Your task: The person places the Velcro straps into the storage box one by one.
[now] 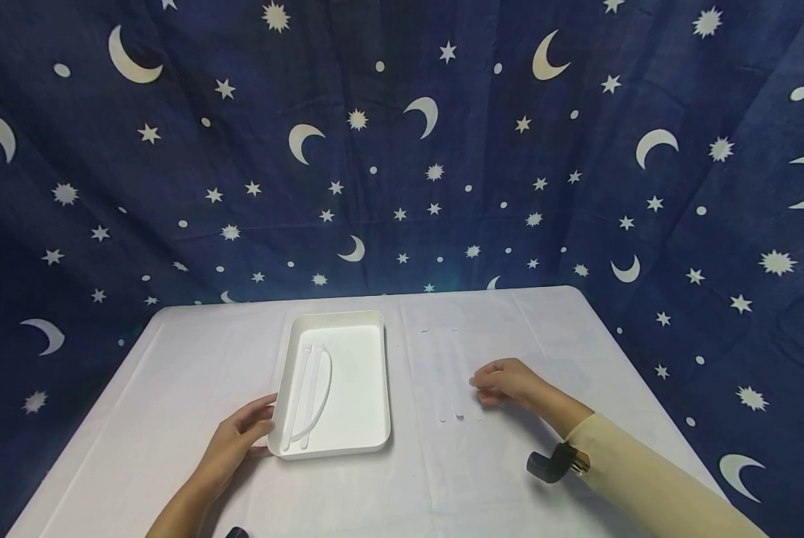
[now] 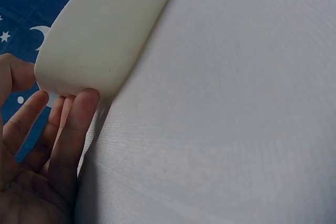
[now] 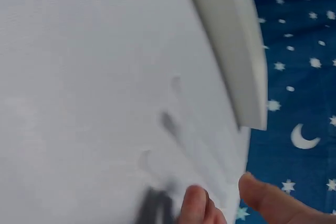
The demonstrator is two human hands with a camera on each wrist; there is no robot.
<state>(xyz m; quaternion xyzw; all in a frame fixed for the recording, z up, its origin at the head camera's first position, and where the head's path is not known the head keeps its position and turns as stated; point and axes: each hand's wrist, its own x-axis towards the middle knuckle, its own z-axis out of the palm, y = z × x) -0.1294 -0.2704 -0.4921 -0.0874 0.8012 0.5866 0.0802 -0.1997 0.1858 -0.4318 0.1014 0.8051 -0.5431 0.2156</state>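
My left hand (image 1: pixel 230 444) touches the left wall of a shallow white tray (image 1: pixel 368 388). In the left wrist view the thumb meets the rim and fairly straight fingertips (image 2: pixel 86 98) rest against the tray's outer side. Inside the tray, along its left, lie three thin white strips (image 1: pixel 313 396), one bowed in an arc. To the right of the tray, faint white strips (image 1: pixel 457 373) lie side by side on the white cloth, hard to tell apart from it. My right hand (image 1: pixel 509 382) is just right of them, fingers loosely bent, thumb and index apart, with nothing visible between them.
A white cloth covers the table (image 1: pixel 509 329). Behind it hangs a dark blue curtain (image 1: pixel 402 149) with moons and stars. A black device (image 1: pixel 551 463) sits at my right wrist, and a dark blurred shape (image 3: pixel 152 205) shows low in the right wrist view.
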